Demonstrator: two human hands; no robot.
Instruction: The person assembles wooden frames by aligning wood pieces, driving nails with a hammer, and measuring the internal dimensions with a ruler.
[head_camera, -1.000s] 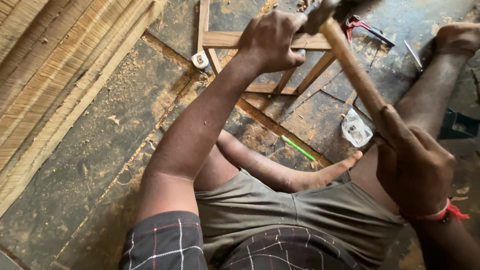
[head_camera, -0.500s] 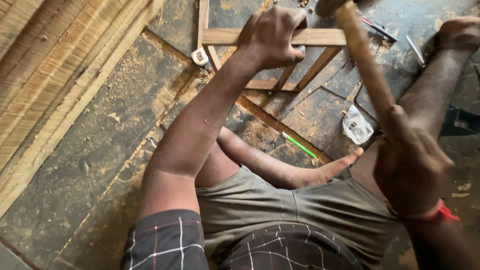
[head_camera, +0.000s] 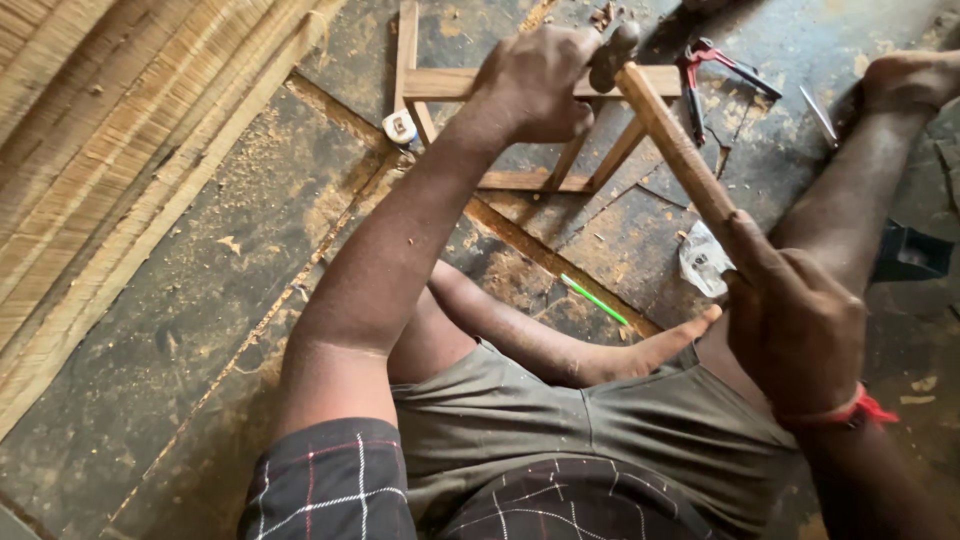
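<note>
Left hand (head_camera: 535, 85), fingers clamped on the pale wooden slat frame (head_camera: 445, 84), steadies it on the floor; right hand (head_camera: 795, 325) fist-grips the wooden-handled hammer (head_camera: 675, 150), head at the rail

A woodworking shop floor: sawdust (head_camera: 330, 205), stacked planks (head_camera: 110, 130), pliers (head_camera: 715, 65) (red-handled) lying about.

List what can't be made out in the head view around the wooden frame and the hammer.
- Spot on the light wooden slat frame under the left hand: hidden by the fingers; any nail is unseen.
- Dark metal head of the wooden-handled hammer, held by the right hand: motion-blurred beside the left hand.
- Frame's far end: cut off by the top edge.
- Red-handled pliers: jaws in shadow.
- Small round tape measure: too small for detail.
</note>
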